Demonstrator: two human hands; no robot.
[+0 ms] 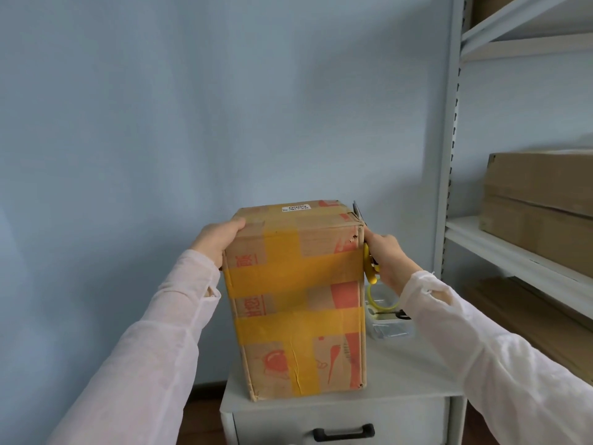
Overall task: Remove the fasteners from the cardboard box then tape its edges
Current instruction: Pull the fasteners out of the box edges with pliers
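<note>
Cardboard box (298, 300) stands on end on a small white cabinet (401, 380), close to the front edge. Its long axis runs straight up. A wide face crossed with yellow tape bands (288, 271) turns toward the camera, and a small white label (296, 208) lies on the top face.

Left hand (218, 239) grips the top left edge of the box, fingers curled over onto the top, steadying it. Right hand (388, 255) is wrapped round the yellow handles of a tool (369, 261) held against the top right corner. The tool lies nearly upright, its dark metal tip poking up just past the corner and leaning slightly away. It may be snips or pliers; the head is mostly hidden behind the box edge, so I cannot tell whether its blades are open or on a fastener.

Behind the box on the right sits a clear tray (391, 329) of small items. A white shelf (513, 258) with flat cartons stands further right.

Judged risks: the tall box could tip or slide off the cabinet if the tool pulls sideways harder than the left hand braces. The tip could also slip off the corner and tear the cardboard or jab toward the left hand
</note>
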